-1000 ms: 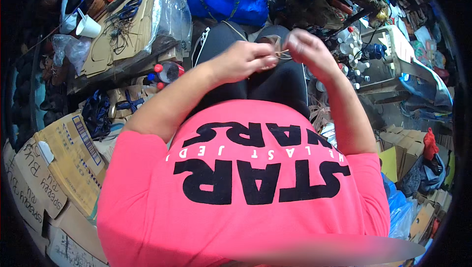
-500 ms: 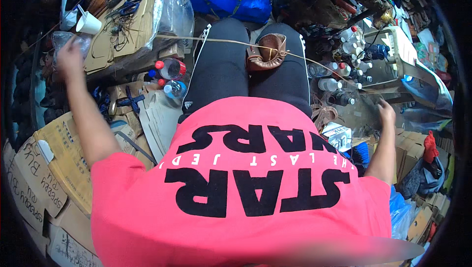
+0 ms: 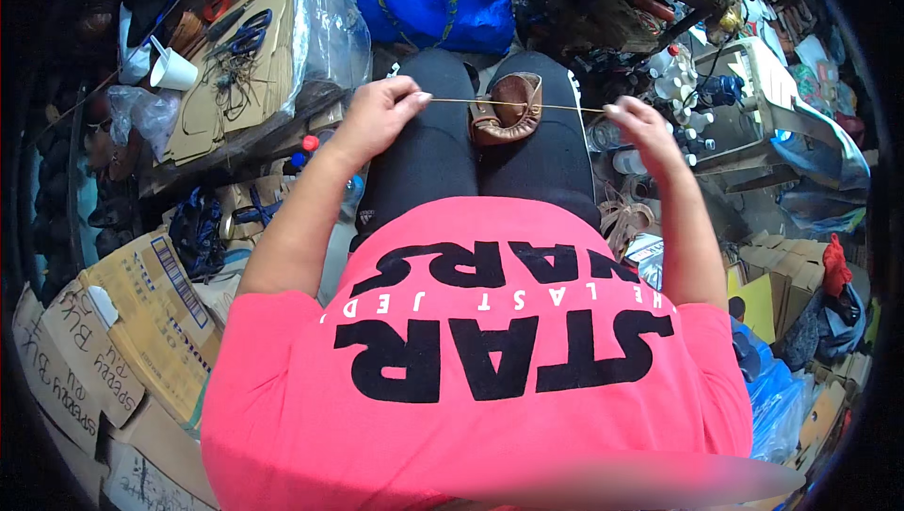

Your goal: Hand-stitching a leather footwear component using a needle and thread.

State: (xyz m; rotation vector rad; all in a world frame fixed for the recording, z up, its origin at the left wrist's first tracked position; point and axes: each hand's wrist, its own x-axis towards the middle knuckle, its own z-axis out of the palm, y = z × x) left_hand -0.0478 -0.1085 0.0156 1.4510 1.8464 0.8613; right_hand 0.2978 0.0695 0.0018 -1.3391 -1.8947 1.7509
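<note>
A brown leather shoe, its opening facing up, rests on my dark-trousered thighs, mostly on the right one. A thin tan cord runs across it and stretches out to both sides, nearly straight. Left of the shoe, above my left thigh, my left hand pinches the cord between thumb and fingers. On the other side my right hand does the same just past my right knee. Neither hand touches the leather. How the cord passes through the shoe is too small to make out.
At the left, a cardboard-covered bench carries scissors, a white cup and thread scraps. A blue bag stands beyond my knees. Several bottles crowd the right, near a pale chair-like frame. Flattened boxes lie lower left.
Both hands have come inward from far out at the sides, toward the shoe. The cord's held span is now shorter. The shoe has stayed on my lap.
</note>
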